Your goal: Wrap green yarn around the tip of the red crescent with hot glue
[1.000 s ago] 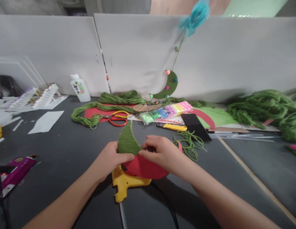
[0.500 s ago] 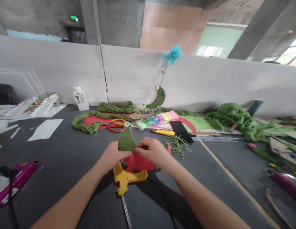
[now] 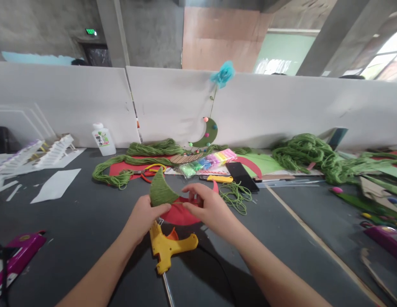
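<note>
One red crescent (image 3: 181, 216) is held near the yellow glue gun (image 3: 164, 249), its yarn-covered end (image 3: 162, 191) pinched by the left hand (image 3: 144, 214). Right hand (image 3: 208, 205) half-curled at the yarn strand — grip cannot be told. Winding judged in hand; next, tautness and another turn seem called for.

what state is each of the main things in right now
Red crescent: held up, one end wrapped in green yarn
Glue gun: lying on its side, power unclear
Scissors: lying flat, open or shut unclear
White bottle: upright, capped
Yellow utility knife: lying flat, extended or retracted unclear
Yarn heap: loose, bunched
</note>
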Demonstrator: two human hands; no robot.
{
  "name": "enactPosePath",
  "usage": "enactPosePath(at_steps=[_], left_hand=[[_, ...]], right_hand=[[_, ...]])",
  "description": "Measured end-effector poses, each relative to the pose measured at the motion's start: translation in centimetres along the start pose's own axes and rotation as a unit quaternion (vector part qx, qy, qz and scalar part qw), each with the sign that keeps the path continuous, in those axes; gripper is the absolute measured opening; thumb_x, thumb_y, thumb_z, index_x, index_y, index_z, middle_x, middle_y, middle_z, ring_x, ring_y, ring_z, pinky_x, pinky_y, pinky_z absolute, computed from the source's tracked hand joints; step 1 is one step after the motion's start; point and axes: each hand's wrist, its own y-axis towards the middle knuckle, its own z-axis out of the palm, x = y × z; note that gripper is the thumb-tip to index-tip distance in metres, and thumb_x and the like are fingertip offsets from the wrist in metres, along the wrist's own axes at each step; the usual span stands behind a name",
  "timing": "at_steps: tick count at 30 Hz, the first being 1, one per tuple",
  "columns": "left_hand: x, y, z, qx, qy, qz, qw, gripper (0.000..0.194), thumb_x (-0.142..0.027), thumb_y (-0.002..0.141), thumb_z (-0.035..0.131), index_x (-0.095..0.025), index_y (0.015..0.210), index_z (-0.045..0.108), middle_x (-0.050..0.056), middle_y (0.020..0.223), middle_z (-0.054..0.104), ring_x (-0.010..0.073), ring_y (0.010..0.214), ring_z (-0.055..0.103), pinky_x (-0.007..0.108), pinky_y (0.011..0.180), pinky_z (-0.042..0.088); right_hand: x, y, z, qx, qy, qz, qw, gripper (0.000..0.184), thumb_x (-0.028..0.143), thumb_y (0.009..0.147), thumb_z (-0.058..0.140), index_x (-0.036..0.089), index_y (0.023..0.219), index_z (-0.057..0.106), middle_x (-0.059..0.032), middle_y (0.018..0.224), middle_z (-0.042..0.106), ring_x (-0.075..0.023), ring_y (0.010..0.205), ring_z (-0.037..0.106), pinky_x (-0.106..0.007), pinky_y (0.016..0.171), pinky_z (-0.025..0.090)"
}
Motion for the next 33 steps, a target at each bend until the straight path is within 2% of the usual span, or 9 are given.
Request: enactPosePath(at_steps=[2, 6, 10, 16, 20, 22, 28, 31, 33], left_hand=[[0.4, 0.4, -0.3, -0.050, 0.009, 0.007, 0.999, 0.018, -0.031, 0.065, 0.063, -0.013, 0.072, 0.065, -0.001, 0.062, 0.061, 0.0164, 0.058, 0.053, 0.025, 0.055, 0.041], [0.8, 0.9, -0.8, -0.128, 0.031, 0.024, 0.991, 0.020, -0.032, 0.066, 0.064, -0.017, 0.055, 0.056, -0.006, 0.047, 0.047, 0.0119, 0.048, 0.042, 0.023, 0.048, 0.034], [0.8, 1.0, -1.0, -0.166, 0.050, 0.026, 0.985, 0.029, -0.033, 0.066, 0.065, -0.019, 0.047, 0.049, -0.008, 0.038, 0.034, 0.0104, 0.043, 0.032, 0.024, 0.045, 0.028], [0.8, 1.5, -0.9, -0.185, 0.060, 0.015, 0.981, 0.038, -0.032, 0.065, 0.065, -0.022, 0.040, 0.038, -0.008, 0.037, 0.032, 0.0099, 0.041, 0.028, 0.024, 0.043, 0.023], [1.1, 2.0, -0.8, -0.182, 0.056, 0.008, 0.982, 0.040, -0.031, 0.065, 0.064, -0.023, 0.041, 0.033, -0.009, 0.039, 0.028, 0.0089, 0.042, 0.025, 0.024, 0.043, 0.021], [1.3, 2.1, -0.8, -0.175, 0.051, 0.002, 0.983, 0.042, -0.033, 0.066, 0.063, -0.023, 0.042, 0.031, -0.009, 0.039, 0.026, 0.0086, 0.042, 0.024, 0.024, 0.043, 0.020], [1.3, 2.1, -0.9, -0.164, 0.030, -0.001, 0.986, 0.045, -0.035, 0.067, 0.063, -0.023, 0.042, 0.029, -0.009, 0.038, 0.025, 0.0075, 0.041, 0.023, 0.024, 0.043, 0.020], [1.3, 2.1, -1.2, -0.174, 0.016, 0.001, 0.985, 0.045, -0.036, 0.067, 0.063, -0.023, 0.041, 0.030, -0.009, 0.036, 0.026, 0.0072, 0.039, 0.024, 0.024, 0.043, 0.020], [1.4, 2.2, -1.6, -0.185, 0.004, 0.006, 0.983, 0.044, -0.036, 0.067, 0.063, -0.022, 0.041, 0.030, -0.009, 0.035, 0.026, 0.0067, 0.038, 0.024, 0.024, 0.042, 0.019]], right_hand=[[0.0, -0.3, -0.4, 0.007, 0.017, 0.011, 1.000, 0.025, 0.018, 0.078, 0.055, 0.018, 0.103, 0.056, 0.0010, 0.077, 0.056, -0.0093, 0.055, 0.045, -0.022, 0.050, 0.037], [-0.1, -0.9, -0.4, 0.017, 0.020, 0.008, 1.000, 0.018, 0.011, 0.076, 0.052, 0.019, 0.091, 0.058, 0.0007, 0.074, 0.058, -0.0101, 0.056, 0.047, -0.021, 0.050, 0.038], [-0.6, -1.1, 0.3, 0.011, -0.009, -0.026, 1.000, 0.021, 0.004, 0.075, 0.046, 0.018, 0.085, 0.058, -0.0022, 0.081, 0.060, -0.0135, 0.067, 0.052, -0.025, 0.061, 0.043], [-0.6, -1.7, 1.7, -0.003, -0.101, -0.099, 0.990, 0.033, -0.004, 0.069, 0.043, 0.014, 0.092, 0.058, -0.0130, 0.111, 0.055, -0.0233, 0.098, 0.049, -0.039, 0.086, 0.040], [-0.8, -2.6, 4.2, 0.113, -0.206, -0.197, 0.952, 0.011, 0.018, 0.071, 0.058, 0.017, 0.082, 0.059, -0.0062, 0.088, 0.062, -0.0224, 0.078, 0.054, -0.033, 0.066, 0.045], [-1.3, -3.0, 5.9, 0.124, -0.263, -0.241, 0.926, 0.017, 0.029, 0.072, 0.061, 0.016, 0.083, 0.061, -0.0063, 0.084, 0.064, -0.0236, 0.070, 0.056, -0.034, 0.054, 0.043], [-2.1, -3.3, 9.3, 0.088, -0.328, -0.214, 0.916, 0.019, 0.012, 0.076, 0.056, 0.014, 0.094, 0.062, -0.0066, 0.081, 0.066, -0.0230, 0.067, 0.059, -0.033, 0.049, 0.041], [-1.2, -3.4, 8.2, 0.141, -0.272, -0.175, 0.936, 0.015, 0.014, 0.073, 0.058, 0.015, 0.088, 0.062, -0.0082, 0.086, 0.065, -0.0237, 0.069, 0.059, -0.032, 0.050, 0.042], [0.0, -3.4, 6.1, 0.183, -0.158, -0.154, 0.958, 0.023, 0.021, 0.063, 0.067, 0.014, 0.084, 0.061, -0.0086, 0.087, 0.064, -0.0221, 0.074, 0.059, -0.028, 0.056, 0.045]])
